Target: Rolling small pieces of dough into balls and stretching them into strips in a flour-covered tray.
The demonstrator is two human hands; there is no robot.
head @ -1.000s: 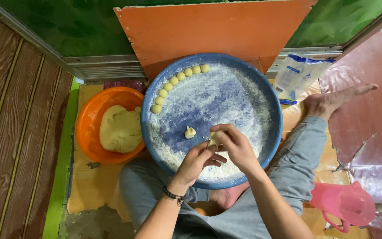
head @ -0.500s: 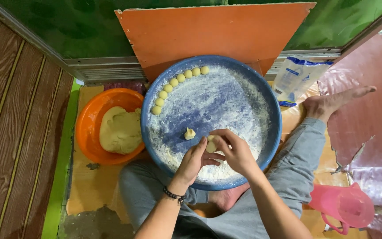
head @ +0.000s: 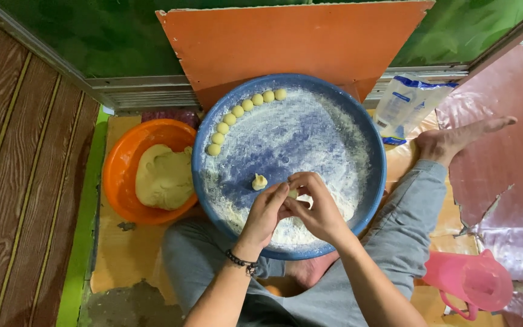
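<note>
Sitting cross-legged on the floor with a big round blue tray (head: 370,151) resting on the lap, close enough for both hands to work over it; dusted all over with white flour (head: 298,139), likely so the dough does not stick; left hand (head: 266,213) and right hand (head: 317,209) pressed together over the near part of the tray, fingers (head: 278,195) curled shut around a small bit of dough (head: 293,194), only a sliver showing between them; just beside the hands, a small pinched dough piece (head: 259,181) sitting alone on the flour; lined up in a neat curve along the far left rim, little round dough balls (head: 241,110), kept out of the way of the hands; to the left, touching the tray, an orange bowl (head: 122,181) holding a big lump of dough (head: 163,177), within easy reach; to the right, a white and blue bag (head: 408,104) near a bare foot (head: 455,138); lower right, a pink jug (head: 470,280) well apart.
</note>
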